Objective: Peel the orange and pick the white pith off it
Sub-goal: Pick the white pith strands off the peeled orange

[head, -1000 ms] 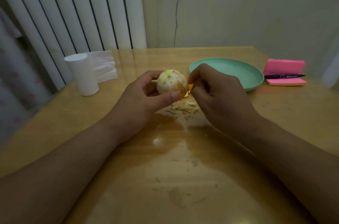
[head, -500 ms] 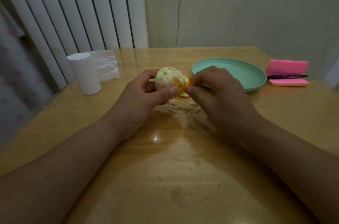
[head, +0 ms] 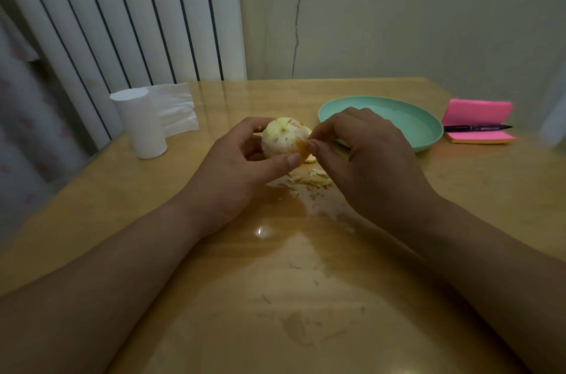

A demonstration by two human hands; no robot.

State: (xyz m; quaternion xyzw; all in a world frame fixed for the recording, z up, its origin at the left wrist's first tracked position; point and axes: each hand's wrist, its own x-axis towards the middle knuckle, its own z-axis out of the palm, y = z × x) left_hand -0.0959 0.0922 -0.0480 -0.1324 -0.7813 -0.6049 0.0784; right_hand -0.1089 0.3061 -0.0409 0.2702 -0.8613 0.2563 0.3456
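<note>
Left hand (head: 242,165) cups pale, mostly peeled round orange (head: 283,137); right hand (head: 361,156) pinches pith strand beside it. Advise pulling gently, along the segment.

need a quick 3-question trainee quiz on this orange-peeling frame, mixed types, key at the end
1. True or false: the peeled orange lies in the green plate.
2. What lies on the pink sticky notes? A) pen B) spoon C) knife
3. Fill in: the left hand grips the orange, and pith scraps lie on the ____ below.
Key: 1 false, the left hand holds it above the table; 2 A; 3 table.
</note>
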